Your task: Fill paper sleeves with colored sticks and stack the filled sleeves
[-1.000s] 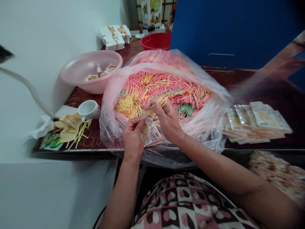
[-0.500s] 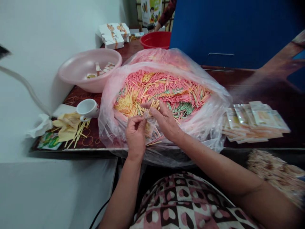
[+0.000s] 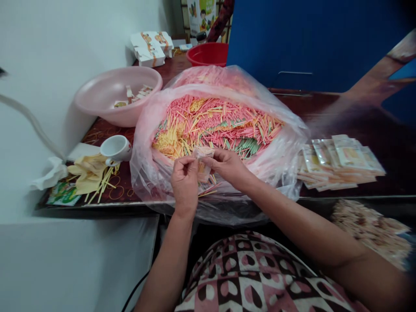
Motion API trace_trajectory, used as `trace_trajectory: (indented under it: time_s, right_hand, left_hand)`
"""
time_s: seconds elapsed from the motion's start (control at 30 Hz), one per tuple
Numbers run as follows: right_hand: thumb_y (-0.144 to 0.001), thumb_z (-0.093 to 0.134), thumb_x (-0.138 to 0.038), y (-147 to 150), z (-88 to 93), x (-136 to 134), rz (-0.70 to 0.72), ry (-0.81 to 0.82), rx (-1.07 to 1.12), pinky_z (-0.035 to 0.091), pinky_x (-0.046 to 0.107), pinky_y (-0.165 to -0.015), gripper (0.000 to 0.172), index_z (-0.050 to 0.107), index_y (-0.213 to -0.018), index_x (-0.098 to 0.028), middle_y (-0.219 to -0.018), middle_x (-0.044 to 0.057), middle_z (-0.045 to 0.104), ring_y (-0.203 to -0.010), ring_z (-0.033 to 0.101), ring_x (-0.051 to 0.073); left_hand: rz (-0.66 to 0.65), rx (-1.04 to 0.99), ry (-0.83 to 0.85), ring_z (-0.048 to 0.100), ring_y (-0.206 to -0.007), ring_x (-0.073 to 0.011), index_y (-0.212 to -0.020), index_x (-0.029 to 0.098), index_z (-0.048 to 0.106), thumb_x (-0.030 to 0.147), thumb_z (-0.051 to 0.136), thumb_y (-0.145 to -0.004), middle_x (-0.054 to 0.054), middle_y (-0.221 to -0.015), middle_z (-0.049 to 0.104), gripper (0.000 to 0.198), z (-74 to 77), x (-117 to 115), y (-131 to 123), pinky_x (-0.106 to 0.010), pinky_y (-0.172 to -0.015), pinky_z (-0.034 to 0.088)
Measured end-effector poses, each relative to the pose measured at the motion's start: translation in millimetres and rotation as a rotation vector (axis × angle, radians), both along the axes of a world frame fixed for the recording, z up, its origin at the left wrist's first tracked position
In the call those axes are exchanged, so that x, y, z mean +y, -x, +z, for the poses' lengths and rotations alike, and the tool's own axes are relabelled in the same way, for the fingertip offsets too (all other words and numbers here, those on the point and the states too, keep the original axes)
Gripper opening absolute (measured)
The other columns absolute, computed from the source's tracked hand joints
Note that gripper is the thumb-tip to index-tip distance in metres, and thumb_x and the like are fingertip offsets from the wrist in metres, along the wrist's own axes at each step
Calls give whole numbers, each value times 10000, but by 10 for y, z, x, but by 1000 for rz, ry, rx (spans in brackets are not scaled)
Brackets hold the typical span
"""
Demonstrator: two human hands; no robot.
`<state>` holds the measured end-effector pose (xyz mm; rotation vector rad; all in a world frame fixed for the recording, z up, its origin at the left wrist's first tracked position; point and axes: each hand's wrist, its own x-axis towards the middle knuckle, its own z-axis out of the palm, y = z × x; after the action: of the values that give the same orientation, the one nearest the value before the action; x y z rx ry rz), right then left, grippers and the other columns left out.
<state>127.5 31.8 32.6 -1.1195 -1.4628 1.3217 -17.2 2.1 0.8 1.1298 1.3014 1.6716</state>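
My left hand (image 3: 184,184) pinches one side of a small clear plastic packet (image 3: 203,170) printed with a pattern. The thumb and fingers of my right hand (image 3: 230,168) grip its upper right edge. Yellowish sticks show faintly through the film, though how many cannot be made out. Both hands are over the near side of a large clear plastic bag (image 3: 282,151), which lies open. Thin pink, yellow and green sticks (image 3: 214,117) fill it. A few loose sticks lie just below the packet.
Left: a pink basin (image 3: 94,102) with small pieces inside, a white cup (image 3: 114,147), yellow sticks (image 3: 101,186), rubber bands. Right: stacked filled packets (image 3: 347,156) and a tan pile (image 3: 367,229) lower down. Behind: a red basin (image 3: 208,54), a blue panel (image 3: 308,39), another person's blurred arm (image 3: 370,82).
The bunch of yellow sticks that stuck up from my right hand no longer shows there. My right hand has lowered and now grips the packet's edge. The view has shifted slightly.
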Motion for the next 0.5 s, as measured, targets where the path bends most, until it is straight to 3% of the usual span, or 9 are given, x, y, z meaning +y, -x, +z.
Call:
trace_trajectory:
  time_s: [0.17, 0.33, 0.4, 0.5]
  right_hand:
    - [-788, 738, -548, 38, -10, -45, -24, 41, 142, 467, 262, -631, 359, 673, -779, -195, -725, -10, 632, -659, 542, 124]
    - [-800, 724, -557, 43, -17, -133, -109, 14, 143, 476, 274, -707, 358, 658, -773, -206, -771, -6, 640, -745, 559, 144]
    - [-811, 709, -564, -60, -18, -172, -136, -2, 95, 459, 267, -691, 379, 620, -740, -202, -742, -12, 605, -730, 538, 137]
    - [-818, 686, -577, -431, 67, -269, -152, -45, 30, 436, 260, -654, 394, 614, -755, -195, -718, -20, 571, -692, 510, 124]
  left_hand:
    - [-168, -65, 48, 713, -941, -162, -1137, 228, 604, 360, 809, -802, -36, -1057, 732, 414, 92, -45, -31, -285, -842, 577]
    - [-196, -26, 29, 719, -873, -158, -1086, 221, 637, 391, 823, -770, -19, -956, 750, 404, 161, -68, -77, -278, -806, 590]
    - [-226, 24, 59, 708, -811, -155, -1112, 216, 657, 405, 826, -757, -5, -896, 746, 436, 180, -87, -66, -278, -772, 589]
    - [-271, 264, 102, 719, -921, -195, -1245, 217, 661, 451, 760, -823, -38, -994, 765, 493, 187, -94, 34, -349, -889, 583]
